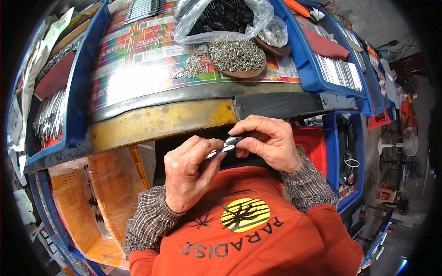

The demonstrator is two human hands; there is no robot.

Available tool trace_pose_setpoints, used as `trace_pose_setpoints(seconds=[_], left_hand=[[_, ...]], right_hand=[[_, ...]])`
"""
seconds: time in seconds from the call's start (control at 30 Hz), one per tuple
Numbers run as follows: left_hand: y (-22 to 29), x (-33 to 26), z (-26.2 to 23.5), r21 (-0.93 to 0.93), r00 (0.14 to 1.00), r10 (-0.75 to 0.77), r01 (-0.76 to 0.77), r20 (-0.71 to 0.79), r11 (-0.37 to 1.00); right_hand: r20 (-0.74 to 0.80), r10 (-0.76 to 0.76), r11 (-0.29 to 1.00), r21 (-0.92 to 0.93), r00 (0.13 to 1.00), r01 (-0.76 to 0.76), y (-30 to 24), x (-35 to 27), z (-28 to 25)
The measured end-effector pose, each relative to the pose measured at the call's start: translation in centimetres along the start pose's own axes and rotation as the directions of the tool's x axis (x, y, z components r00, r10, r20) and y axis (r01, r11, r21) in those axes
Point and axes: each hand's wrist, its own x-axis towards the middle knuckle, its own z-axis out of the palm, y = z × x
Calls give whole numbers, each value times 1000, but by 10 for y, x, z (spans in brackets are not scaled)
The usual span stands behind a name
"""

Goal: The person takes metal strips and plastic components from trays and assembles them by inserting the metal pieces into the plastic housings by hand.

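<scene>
Head view: metal piece [224, 148] pinched between both hands' fingers [216, 158].

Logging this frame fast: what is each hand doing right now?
Left hand: closed, pinching a small metal part.
Right hand: closed on the same metal part from the other end.

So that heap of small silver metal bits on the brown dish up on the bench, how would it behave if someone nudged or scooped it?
The heap of small metal pieces looks loose and piled high, so a push would likely scatter it. Some pieces already lie spilled on the printed sheet beside the brown dish. Being shiny metal, they probably slip through fingers and feel heavy for their size.
</scene>
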Motion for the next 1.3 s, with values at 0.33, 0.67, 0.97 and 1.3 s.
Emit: trace_pose_setpoints(seconds=[0.33,0.67,0.97,1.3], left_hand=[[-7,-6,5,17,995,92,-92,30,996],[-18,-21,14,-18,995,90,-90,48,996],[-26,-27,18,6,994,83,-84,64,996],[-30,-38,27,33,995,53,-56,86,998]], right_hand=[[143,69,966,238,987,-102,16,1,-5],[229,-82,991,-88,970,105,23,-2,-6],[118,-19,970,-238,993,47,29,-17,8],[144,28,965,-261,989,11,41,-31,12]])
